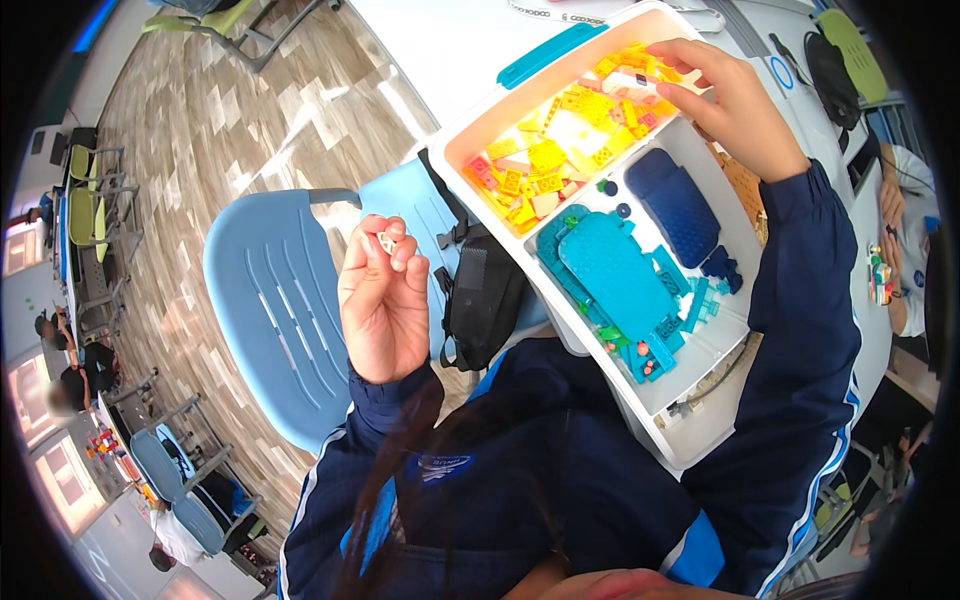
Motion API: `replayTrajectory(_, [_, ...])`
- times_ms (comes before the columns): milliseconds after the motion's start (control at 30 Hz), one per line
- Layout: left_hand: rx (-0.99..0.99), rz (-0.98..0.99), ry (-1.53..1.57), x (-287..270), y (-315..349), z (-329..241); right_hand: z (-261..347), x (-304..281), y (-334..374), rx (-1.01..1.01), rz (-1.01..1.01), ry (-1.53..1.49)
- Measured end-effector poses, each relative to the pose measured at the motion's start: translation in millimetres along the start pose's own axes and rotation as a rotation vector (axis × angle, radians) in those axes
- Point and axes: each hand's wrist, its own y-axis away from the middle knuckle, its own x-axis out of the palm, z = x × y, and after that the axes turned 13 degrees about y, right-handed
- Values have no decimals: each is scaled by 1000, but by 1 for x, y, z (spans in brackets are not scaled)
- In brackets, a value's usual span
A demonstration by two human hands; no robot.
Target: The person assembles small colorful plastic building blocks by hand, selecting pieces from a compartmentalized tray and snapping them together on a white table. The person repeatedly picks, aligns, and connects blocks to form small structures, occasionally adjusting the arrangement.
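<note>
Raised at the left, my left hand [385, 300] pinches a small white toy brick piece [387, 243] between thumb and fingertips. My right hand [728, 105] reaches over the far compartment of a white sorting bin [722, 338], its thumb and fingers apart. Beneath those fingertips lies a pale brick [637, 84] with a dark mark; whether they touch it is unclear. Yellow bricks [548, 155], mixed with pink and orange ones, fill that compartment. The nearer compartment holds a turquoise plate [615, 272], navy plates [675, 205] and small turquoise and green pieces.
A teal latch [550, 55] sticks out from the bin's far left side. Left of the bin stand a light blue chair [275, 310] and a black bag [485, 295]. The white table [430, 40] extends behind. Another person's hands [892, 205] are at the right.
</note>
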Motion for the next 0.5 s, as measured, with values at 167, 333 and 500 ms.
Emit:
replayTrajectory(167, [-64, -92, 7, -10, -5, 0, 10, 25, -19, 64, 30, 150])
replayTrajectory(333, [-85, -77, 43, -21, -3, -6, 11, 26, -26, 90, 144, 211])
replayTrajectory(500, [-89, -138, 23, -21, 2, -7, 26, 10, -28, -80, 80, 124])
